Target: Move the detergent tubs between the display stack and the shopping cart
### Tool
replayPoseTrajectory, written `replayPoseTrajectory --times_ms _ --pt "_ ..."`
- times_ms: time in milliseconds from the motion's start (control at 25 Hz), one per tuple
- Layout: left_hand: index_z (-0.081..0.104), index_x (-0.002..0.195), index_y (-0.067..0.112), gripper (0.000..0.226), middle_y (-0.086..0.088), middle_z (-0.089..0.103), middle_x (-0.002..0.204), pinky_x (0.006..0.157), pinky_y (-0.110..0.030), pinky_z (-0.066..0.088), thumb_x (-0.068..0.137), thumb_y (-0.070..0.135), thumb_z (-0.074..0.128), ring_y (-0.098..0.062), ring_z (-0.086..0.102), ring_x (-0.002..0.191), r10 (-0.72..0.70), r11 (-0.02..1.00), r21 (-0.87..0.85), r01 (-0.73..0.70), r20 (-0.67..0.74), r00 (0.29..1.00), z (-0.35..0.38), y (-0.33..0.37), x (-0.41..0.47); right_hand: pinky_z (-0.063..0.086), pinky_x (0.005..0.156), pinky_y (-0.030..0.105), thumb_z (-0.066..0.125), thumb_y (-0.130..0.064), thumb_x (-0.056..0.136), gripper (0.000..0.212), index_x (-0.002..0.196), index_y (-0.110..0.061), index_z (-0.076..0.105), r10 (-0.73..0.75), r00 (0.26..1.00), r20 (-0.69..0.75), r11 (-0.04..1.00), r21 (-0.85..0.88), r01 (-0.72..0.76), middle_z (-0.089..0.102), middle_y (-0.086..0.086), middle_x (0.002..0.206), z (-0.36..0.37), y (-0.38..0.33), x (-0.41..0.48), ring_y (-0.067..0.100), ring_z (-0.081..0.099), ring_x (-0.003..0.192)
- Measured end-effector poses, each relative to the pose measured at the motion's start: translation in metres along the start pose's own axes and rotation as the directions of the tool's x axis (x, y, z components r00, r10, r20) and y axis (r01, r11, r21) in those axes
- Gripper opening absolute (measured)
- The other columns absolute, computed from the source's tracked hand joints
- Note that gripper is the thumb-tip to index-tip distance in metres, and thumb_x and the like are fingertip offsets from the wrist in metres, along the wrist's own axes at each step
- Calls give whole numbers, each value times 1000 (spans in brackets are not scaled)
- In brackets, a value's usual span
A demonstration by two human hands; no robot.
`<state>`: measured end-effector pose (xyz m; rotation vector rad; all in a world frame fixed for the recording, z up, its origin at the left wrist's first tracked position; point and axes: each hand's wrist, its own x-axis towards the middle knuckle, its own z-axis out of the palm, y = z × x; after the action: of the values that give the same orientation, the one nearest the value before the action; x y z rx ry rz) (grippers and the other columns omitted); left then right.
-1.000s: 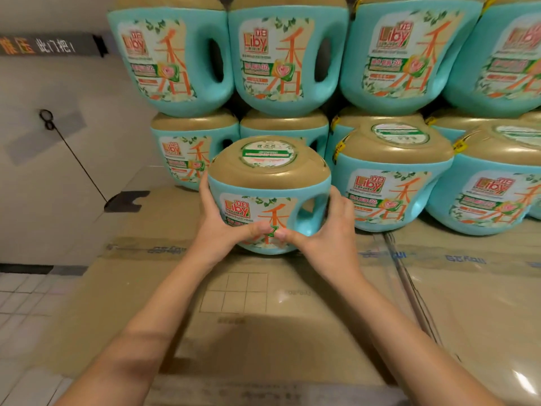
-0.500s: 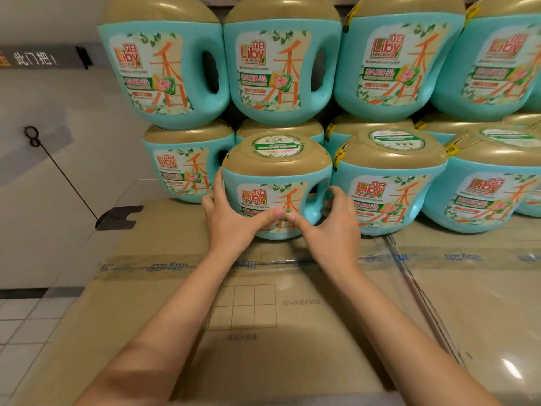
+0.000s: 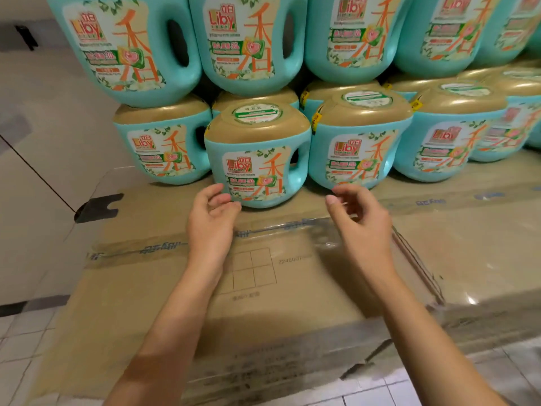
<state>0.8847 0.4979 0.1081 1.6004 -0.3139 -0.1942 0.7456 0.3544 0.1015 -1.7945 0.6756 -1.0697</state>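
Note:
A teal detergent tub (image 3: 257, 159) with a gold lid stands upright on the cardboard boxes (image 3: 263, 273), at the front of the display stack (image 3: 360, 48) of identical tubs. My left hand (image 3: 212, 218) hovers just below the tub's lower left, fingers loosely curled, holding nothing; whether its fingertips touch the tub is unclear. To the tub's lower right, my right hand (image 3: 361, 227) hangs in the air, fingers relaxed and empty. No shopping cart is in view.
More tubs flank the front one: one behind on the left (image 3: 164, 148), one on the right (image 3: 360, 142). Taped cardboard boxes form the base. A pale wall (image 3: 44, 142) is at left, with tiled floor (image 3: 17, 332) below.
Both hands held the tub by its sides, pushed it back against the stack, then let go and drew back towards me. The tub now stands alone.

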Motion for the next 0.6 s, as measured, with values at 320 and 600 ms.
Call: replayPoseTrajectory --times_ms 320,600 --pt "68 97 20 19 9 65 71 56 -13 45 93 6 56 0 58 66 103 983 -183 16 624 775 58 30 -135 44 56 17 62 -10 91 21 84 -30 66 129 873 -470 990 18 -136 62 -3 70 -163 12 -141 6 52 59" --pt "69 97 13 20 4 66 73 56 -17 46 93 1 54 -2 59 65 -86 990 27 139 892 443 144 -16 -262 43 52 13 56 -5 95 19 81 -15 65 199 600 -775 950 3 -311 61 -6 61 -297 30 -298 2 51 52"
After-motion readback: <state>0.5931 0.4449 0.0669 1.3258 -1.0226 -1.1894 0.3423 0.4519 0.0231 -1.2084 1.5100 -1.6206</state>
